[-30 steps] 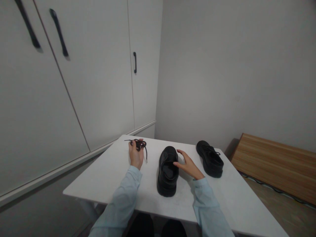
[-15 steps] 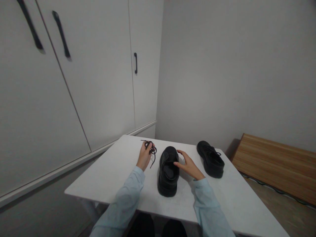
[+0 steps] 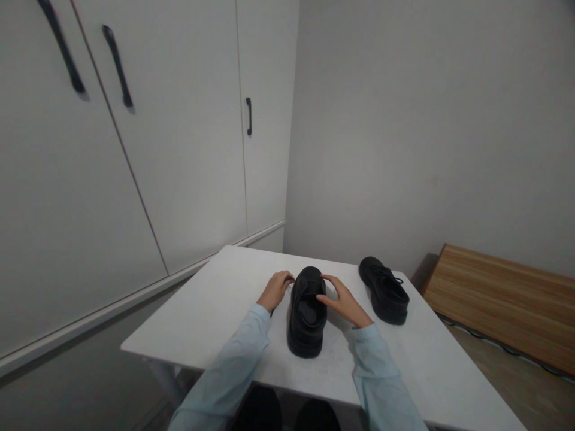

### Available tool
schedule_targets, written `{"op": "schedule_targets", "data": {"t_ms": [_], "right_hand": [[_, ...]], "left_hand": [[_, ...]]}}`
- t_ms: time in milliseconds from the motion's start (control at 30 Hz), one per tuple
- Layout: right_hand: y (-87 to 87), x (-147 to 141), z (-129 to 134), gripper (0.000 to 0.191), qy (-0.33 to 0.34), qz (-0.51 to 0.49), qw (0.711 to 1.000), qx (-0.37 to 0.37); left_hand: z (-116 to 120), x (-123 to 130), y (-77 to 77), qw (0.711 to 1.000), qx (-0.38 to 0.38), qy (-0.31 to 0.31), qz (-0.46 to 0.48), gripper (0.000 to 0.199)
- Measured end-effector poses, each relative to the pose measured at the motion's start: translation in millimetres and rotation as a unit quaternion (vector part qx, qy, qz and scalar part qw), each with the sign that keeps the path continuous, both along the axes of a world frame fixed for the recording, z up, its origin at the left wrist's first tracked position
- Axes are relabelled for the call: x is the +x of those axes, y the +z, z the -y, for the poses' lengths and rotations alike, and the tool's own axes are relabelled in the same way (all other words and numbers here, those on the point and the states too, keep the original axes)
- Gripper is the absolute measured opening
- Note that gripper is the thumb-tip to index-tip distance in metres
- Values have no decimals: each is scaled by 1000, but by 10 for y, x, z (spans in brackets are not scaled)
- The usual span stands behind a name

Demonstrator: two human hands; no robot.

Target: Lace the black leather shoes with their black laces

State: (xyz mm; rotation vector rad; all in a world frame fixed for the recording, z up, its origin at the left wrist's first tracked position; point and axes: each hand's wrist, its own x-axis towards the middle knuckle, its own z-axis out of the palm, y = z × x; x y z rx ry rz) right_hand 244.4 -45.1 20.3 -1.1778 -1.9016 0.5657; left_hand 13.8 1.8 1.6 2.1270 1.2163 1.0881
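A black shoe (image 3: 306,335) without a lace in it stands on the white table (image 3: 215,317), its toe pointing away from me. My right hand (image 3: 345,304) grips its right side, thumb at the opening and fingers along the outside. Close to the shoe's left side is my left hand (image 3: 274,291), closed on a dark shoelace (image 3: 288,279). Most of that lace is hidden by the hand; a bit shows below the wrist. Further right lies a second black shoe (image 3: 384,293), laced.
White cabinets (image 3: 188,149) with dark handles rise at the left behind the table. A grey wall (image 3: 426,137) closes off the back. To the right, beyond the table edge, is a low wooden piece (image 3: 503,293).
My left hand has moved right to the shoe's side and turned, so the bundled lace now mostly disappears behind it. My right hand and both shoes stay put.
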Motion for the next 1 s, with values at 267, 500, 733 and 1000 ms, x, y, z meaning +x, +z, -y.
{"op": "schedule_targets", "data": {"t_ms": [267, 500, 733, 1000], "right_hand": [[-13, 2, -16, 50, 2, -4, 1000, -3], [5, -7, -3, 51, 3, -11, 1000, -11], [0, -1, -6, 51, 6, -13, 1000, -4], [-11, 5, -18, 51, 0, -5, 1000, -1]], "left_hand": [[41, -69, 2, 975, -54, 38, -213, 18], [58, -153, 22, 976, -75, -26, -203, 16], [325, -367, 215, 969, -105, -120, -190, 25], [657, -289, 291, 957, -76, 147, -236, 39]]}}
